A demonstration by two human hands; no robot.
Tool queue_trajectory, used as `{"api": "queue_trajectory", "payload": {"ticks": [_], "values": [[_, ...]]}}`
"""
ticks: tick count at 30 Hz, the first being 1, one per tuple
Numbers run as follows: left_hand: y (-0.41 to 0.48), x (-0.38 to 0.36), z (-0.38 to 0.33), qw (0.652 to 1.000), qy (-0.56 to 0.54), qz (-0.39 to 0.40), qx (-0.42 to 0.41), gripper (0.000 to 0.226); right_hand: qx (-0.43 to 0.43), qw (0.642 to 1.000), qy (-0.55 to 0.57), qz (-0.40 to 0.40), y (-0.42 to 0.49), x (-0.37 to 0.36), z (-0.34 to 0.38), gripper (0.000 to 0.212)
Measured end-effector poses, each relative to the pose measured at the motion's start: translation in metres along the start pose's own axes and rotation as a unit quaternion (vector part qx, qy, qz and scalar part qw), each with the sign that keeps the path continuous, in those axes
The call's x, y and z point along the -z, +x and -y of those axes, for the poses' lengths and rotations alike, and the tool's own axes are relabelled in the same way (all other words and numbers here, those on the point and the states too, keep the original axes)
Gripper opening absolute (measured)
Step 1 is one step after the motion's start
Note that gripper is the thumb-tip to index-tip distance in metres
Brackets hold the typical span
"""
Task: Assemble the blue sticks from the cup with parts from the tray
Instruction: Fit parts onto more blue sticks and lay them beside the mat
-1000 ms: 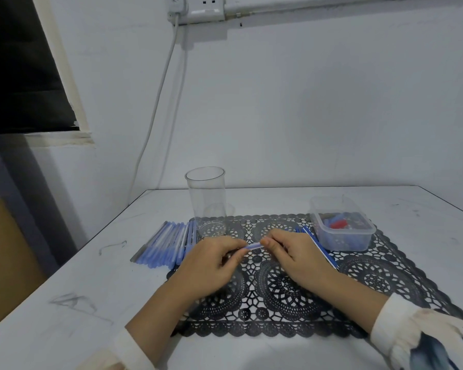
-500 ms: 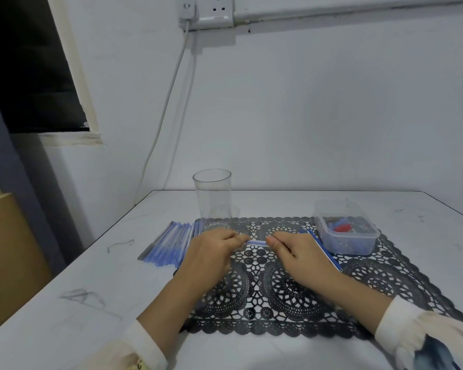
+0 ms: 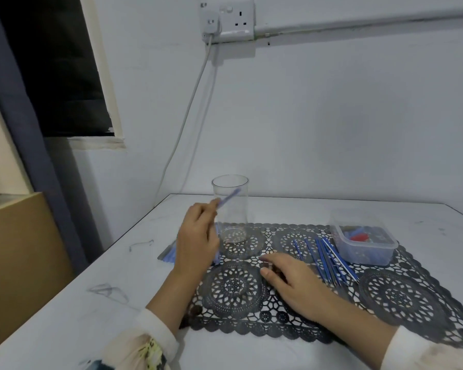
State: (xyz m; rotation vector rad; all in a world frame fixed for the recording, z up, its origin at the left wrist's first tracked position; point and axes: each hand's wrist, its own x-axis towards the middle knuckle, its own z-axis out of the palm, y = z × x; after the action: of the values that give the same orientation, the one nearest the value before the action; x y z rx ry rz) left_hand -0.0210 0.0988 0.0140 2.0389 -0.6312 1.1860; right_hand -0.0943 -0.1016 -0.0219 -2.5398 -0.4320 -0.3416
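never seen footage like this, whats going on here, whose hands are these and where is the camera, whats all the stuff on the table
No machine here: a person works with bare hands, and the single camera sits on their head, looking down. The left hand pinches one blue stick raised in front of the clear cup. The right hand rests open on the black lace mat. Loose thin blue sticks lie on the mat beside a plastic tray of small red and blue parts. More blue pieces lie on the white table by the left hand.
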Motion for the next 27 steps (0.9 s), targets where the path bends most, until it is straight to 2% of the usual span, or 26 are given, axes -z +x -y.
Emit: {"api": "queue_trajectory", "payload": {"ticks": [2, 4, 7, 9, 18, 27], "values": [[0.004, 0.006, 0.01, 0.995, -0.003, -0.04, 0.092, 0.048, -0.001, 0.996, -0.054, 0.075, 0.0, -0.005, -0.001, 0.069], [0.007, 0.01, 0.019, 0.985, 0.005, -0.04, 0.169, 0.047, 0.004, 0.989, -0.095, 0.11, 0.0, -0.009, -0.004, 0.092], [0.006, 0.017, 0.036, 0.961, 0.03, 0.0, 0.275, 0.033, 0.015, 0.982, -0.131, 0.135, 0.003, -0.011, -0.006, 0.105], [0.004, 0.018, 0.045, 0.949, 0.053, 0.03, 0.309, 0.026, 0.015, 0.981, -0.134, 0.14, 0.004, -0.012, -0.006, 0.107], [-0.008, 0.003, 0.058, 0.927, 0.062, 0.127, 0.347, 0.017, 0.01, 0.98, -0.138, 0.146, 0.004, -0.009, -0.004, 0.104], [-0.011, -0.002, 0.058, 0.918, 0.118, 0.165, 0.34, 0.014, 0.014, 0.98, -0.13, 0.147, 0.005, -0.01, -0.006, 0.104]]}}
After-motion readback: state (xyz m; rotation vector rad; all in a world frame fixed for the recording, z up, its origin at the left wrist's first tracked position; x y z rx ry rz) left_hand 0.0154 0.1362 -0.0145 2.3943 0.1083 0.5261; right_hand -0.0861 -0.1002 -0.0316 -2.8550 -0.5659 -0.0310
